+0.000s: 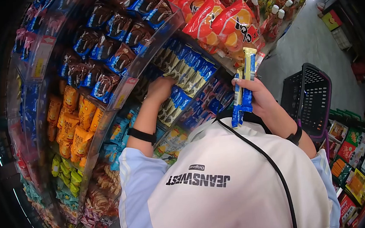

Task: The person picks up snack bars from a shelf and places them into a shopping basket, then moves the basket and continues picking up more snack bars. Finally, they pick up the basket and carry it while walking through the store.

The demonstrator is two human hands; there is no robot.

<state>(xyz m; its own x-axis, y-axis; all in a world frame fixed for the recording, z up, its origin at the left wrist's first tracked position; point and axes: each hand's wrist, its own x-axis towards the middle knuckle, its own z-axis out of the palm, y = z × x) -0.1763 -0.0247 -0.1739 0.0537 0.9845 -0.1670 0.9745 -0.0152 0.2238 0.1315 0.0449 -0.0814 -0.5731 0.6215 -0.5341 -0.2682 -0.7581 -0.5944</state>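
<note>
Reaching with the left hand, fingers curled onto the blue-and-yellow packets slanting along the shelf, nearer them than the right hand, clenched around upright snack sticks right of that row, above the black basket.

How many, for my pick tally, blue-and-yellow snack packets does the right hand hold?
2: long blue-and-yellow plastic snack packets in the right hand, one reaching higher, one hanging lower; others may hide behind.
</note>
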